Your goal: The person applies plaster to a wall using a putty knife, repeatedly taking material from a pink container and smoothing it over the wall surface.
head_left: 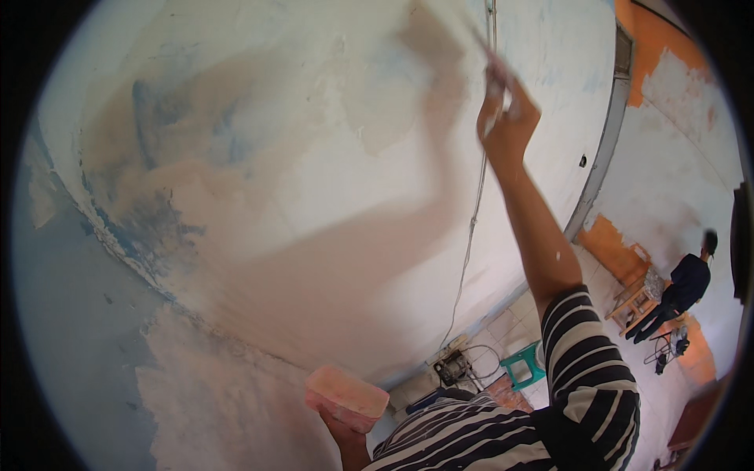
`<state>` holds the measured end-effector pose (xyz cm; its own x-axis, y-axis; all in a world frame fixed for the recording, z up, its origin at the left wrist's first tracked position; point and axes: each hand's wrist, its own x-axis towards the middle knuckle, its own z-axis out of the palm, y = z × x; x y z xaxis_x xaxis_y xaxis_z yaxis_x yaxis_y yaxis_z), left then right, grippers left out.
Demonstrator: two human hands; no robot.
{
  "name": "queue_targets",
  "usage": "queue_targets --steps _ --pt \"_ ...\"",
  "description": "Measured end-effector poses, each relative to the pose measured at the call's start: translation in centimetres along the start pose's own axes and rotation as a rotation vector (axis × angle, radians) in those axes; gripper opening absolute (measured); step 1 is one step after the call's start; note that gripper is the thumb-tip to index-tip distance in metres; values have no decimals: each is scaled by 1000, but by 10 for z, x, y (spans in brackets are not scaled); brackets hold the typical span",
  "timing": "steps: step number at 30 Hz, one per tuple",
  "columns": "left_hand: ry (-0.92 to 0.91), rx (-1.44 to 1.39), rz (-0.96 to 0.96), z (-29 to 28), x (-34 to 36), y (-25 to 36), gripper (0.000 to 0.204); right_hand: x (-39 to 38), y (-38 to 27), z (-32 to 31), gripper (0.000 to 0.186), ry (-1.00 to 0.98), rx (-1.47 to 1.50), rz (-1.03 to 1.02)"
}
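Note:
My right arm, in a striped sleeve, reaches up to the wall. My right hand (506, 114) is closed around a thin, blurred putty knife (481, 39), seen nearly edge-on; its shadow on the wall shows a broad, flat blade. The wall (338, 173) is whitish, with beige and blue patches. Low down, my left hand (343, 430) grips a pink, brick-shaped block (347, 396) from below. Whether that block is solid or a container, I cannot tell. It is apart from the putty knife.
A thin cable (473, 224) runs down the wall to a small machine (454, 367) on the tiled floor. Beside it stands a green stool (525, 365). Farther right, another person (683, 286) in dark clothes is near a wooden stool (632, 304), by an orange-and-white wall.

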<state>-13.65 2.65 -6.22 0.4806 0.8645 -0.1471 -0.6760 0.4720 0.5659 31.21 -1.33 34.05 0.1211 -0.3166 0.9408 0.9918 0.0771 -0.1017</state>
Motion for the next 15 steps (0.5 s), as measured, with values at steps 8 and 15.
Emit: queue_targets --steps 8,15 --pt "-19 -9 8 28 5 1 70 -174 -20 -2 39 -593 -309 -93" --pt "-110 -13 21 63 28 8 69 -233 -96 -75 29 -634 749 1444"
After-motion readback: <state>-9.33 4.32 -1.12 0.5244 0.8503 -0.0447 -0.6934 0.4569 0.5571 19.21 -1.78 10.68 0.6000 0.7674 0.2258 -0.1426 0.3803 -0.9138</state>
